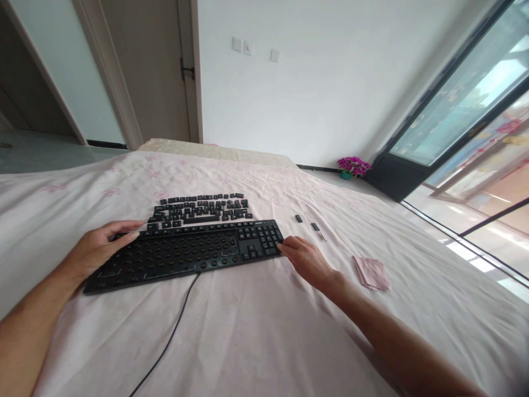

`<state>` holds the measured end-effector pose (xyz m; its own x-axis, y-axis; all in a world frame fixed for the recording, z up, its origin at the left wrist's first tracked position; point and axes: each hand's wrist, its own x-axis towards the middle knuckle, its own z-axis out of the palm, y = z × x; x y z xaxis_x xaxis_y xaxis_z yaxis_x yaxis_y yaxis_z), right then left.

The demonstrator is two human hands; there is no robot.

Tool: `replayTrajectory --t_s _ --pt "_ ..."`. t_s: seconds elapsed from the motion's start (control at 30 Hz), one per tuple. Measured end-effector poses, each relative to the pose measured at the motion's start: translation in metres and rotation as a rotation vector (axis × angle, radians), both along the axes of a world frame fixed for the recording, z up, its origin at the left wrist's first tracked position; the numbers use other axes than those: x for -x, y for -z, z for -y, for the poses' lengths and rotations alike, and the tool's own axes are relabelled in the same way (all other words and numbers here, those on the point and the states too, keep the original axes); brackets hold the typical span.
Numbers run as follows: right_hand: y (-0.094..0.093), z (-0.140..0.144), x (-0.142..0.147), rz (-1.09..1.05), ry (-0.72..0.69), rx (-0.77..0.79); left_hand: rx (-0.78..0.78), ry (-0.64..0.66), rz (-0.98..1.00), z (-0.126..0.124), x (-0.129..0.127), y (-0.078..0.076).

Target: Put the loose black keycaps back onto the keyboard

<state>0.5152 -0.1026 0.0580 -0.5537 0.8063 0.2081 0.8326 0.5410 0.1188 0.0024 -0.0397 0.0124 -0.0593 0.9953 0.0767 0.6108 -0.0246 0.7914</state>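
1. The left hand (101,245), at centre left of the frame, lies flat and open with its fingers stretched out over the upper left corner of the keyboard (185,253); it rests on the edge and grips nothing.
2. The right hand (306,260), just right of centre, is loosely open, its fingertips touching the right end of the keyboard beside the number pad; it has nothing closed in it.
3. The keyboard is black and lies across the middle of the frame on a pale pink bedsheet (264,331). Most of its main block shows bare round sockets, while the number pad keys are in place.
4. Its cable (173,331) runs from the front edge down toward the lower left of the frame.
5. The loose keycaps (200,210) lie in rows just above the keyboard.
6. Right of the keyboard lie a small dark tool (316,229) and a folded pink cloth (372,273).
7. A pot of purple flowers (353,166) stands on the floor at centre right.
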Motion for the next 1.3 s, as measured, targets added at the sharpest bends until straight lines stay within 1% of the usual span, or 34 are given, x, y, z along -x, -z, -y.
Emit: replayTrajectory --t_s 0.2,0.4,0.6,0.7,0.77,0.83,0.9,0.93,0.97,1.0,1.07,1.1,1.17,1.23,1.3 --pt "-0.001 0.001 0.002 0.084 0.0 -0.002 -0.014 -0.009 -0.031 0.0 -0.002 -0.001" --pt "0.007 0.016 0.008 0.188 0.06 -0.059 -0.016 0.004 -0.021 0.0 -0.002 -0.001" --pt "0.008 0.025 0.017 0.171 0.097 -0.018 -0.006 0.003 0.002 0.001 -0.002 -0.001" --pt "0.004 0.027 0.017 0.128 0.106 0.006 -0.002 0.009 0.001 0.001 -0.003 -0.002" --pt "-0.001 0.023 0.012 0.061 0.093 0.03 0.006 0.006 -0.006 0.001 -0.003 -0.002" --pt "-0.007 0.013 0.0 -0.091 0.088 0.051 0.012 -0.008 -0.003 0.0 -0.002 -0.001" --pt "-0.012 -0.004 -0.018 -0.319 0.147 0.048 0.006 -0.008 0.013 -0.001 0.0 0.001" --pt "-0.014 -0.015 -0.029 -0.437 0.208 0.018 0.005 -0.007 0.015 -0.002 0.001 0.002" --pt "-0.015 -0.027 -0.041 -0.508 0.293 0.0 0.008 -0.007 0.013 -0.003 0.003 0.004" --pt "-0.015 -0.038 -0.052 -0.544 0.414 -0.015 0.014 -0.008 0.013 -0.004 0.004 0.006" --pt "-0.013 -0.06 -0.07 -0.5 0.639 0.031 0.032 -0.01 0.026 -0.004 0.007 0.008" --pt "-0.011 -0.069 -0.077 -0.443 0.694 0.049 0.041 -0.01 0.036 -0.004 0.007 0.009" --pt "-0.007 -0.083 -0.086 -0.276 0.683 0.045 0.054 -0.012 0.049 -0.004 0.008 0.01" --pt "-0.003 -0.093 -0.089 -0.147 0.609 0.034 0.053 -0.017 0.046 -0.003 0.007 0.009" --pt "-0.002 -0.101 -0.09 -0.083 0.545 0.044 0.04 -0.025 0.041 -0.003 0.005 0.008"
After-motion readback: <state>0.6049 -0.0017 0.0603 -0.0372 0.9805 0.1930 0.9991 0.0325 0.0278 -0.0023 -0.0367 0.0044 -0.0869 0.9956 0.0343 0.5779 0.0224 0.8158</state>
